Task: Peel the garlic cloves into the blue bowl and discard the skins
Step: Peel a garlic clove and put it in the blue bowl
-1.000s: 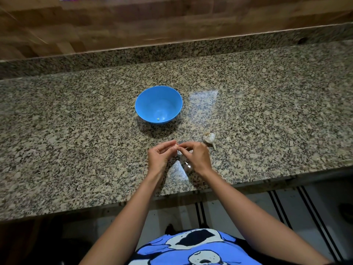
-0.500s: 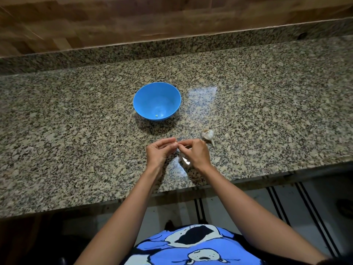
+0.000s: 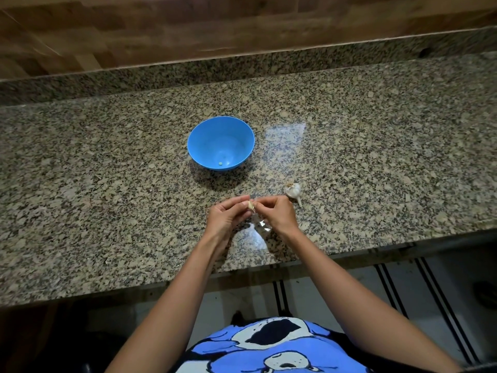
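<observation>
1. A garlic clove (image 3: 251, 205) is held just above the counter (image 3: 107, 184), near its front edge, between the two hands. It is small and pale, and mostly hidden by fingertips.
2. The left hand (image 3: 228, 216) pinches the clove from the left, its fingers (image 3: 236, 201) curled in and clamped on it against the thumb.
3. The right hand (image 3: 278, 215) meets it from the right, its fingers (image 3: 265, 202) also curled and closed on the clove or its skin. I cannot tell which.
4. Just below the hands a pale glossy patch (image 3: 259, 224) shows over the counter. Whether it is loose skin or a reflection cannot be told.
5. A garlic bulb (image 3: 293, 190) lies on the counter just beyond and to the right of the right hand, apart from it, with its stem pointing toward the front edge.
6. The blue bowl (image 3: 196, 146) stands upright on the counter farther back, slightly left of the hands and well apart from them. One small pale piece (image 3: 220, 163) lies at its bottom.
7. Behind the counter runs a low granite upstand (image 3: 188, 71), with a wooden wall (image 3: 161, 28) above it.
8. At the bottom of the view are both bare forearms, a blue cartoon-print shirt (image 3: 269, 351) and a light floor with dark stripes (image 3: 403, 292).
</observation>
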The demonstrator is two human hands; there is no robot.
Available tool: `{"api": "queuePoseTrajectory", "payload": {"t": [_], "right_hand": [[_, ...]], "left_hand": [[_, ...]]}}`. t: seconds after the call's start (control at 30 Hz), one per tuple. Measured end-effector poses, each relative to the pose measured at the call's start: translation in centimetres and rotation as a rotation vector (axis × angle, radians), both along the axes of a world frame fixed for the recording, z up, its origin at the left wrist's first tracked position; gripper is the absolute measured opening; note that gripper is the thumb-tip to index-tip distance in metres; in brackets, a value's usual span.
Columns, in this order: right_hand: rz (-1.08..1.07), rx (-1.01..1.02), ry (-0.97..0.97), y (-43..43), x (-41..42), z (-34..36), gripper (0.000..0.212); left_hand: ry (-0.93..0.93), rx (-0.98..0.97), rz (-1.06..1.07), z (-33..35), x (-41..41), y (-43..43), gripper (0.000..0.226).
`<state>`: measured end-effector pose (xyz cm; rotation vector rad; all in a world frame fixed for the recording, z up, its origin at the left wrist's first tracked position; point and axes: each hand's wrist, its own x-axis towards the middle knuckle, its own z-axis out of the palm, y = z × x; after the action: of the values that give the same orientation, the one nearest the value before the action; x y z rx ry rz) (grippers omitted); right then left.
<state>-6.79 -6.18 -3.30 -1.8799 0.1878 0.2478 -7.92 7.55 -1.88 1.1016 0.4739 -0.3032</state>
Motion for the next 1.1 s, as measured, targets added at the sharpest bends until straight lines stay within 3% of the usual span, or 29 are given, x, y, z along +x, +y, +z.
{"api": "queuePoseTrajectory", "payload": {"t": [0.13,0.33,0.77,1.1], "right_hand": [[0.009,-0.129,-0.057,0.2,-0.3,-0.2,0.011],[0.044,0.153,-0.010,0.2,-0.7,0.2,0.001],[0.035,0.165,-0.028,0.3,-0.2,-0.1,0.011],[-0.026,0.143,-0.014,1.1,-0.6,0.3,0.003]], "left_hand": [[-0.021,0.059,0.002,0.0,-0.2,-0.4,0.020],[0.015,0.014,0.052,0.0,-0.2,0.3,0.021],[0.001,-0.032,0.070,0.1,-0.5,0.7,0.020],[-0.040,0.065,0.050,0.1,-0.6,0.4,0.018]]}}
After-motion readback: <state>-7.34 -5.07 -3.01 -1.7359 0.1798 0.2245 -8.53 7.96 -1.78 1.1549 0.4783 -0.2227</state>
